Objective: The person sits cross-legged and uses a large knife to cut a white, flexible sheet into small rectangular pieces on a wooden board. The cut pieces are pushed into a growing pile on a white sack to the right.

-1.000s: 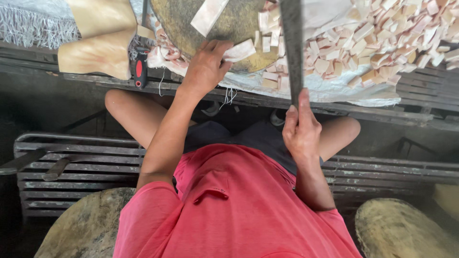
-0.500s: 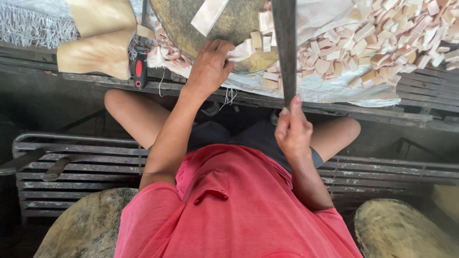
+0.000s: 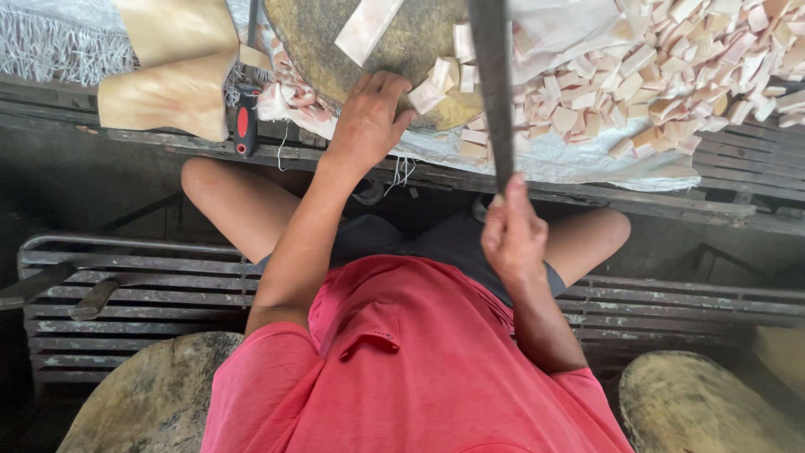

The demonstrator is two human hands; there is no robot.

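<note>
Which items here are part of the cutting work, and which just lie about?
In use: left hand on a pale cut piece; right hand gripping the long blade; round block.
Idle: red-handled tool, tan slab, heap of pieces.

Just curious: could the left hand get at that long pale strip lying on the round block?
Probably yes. The left hand rests on the round block, and the long pale strip lies just beyond its fingers with nothing between.
</note>
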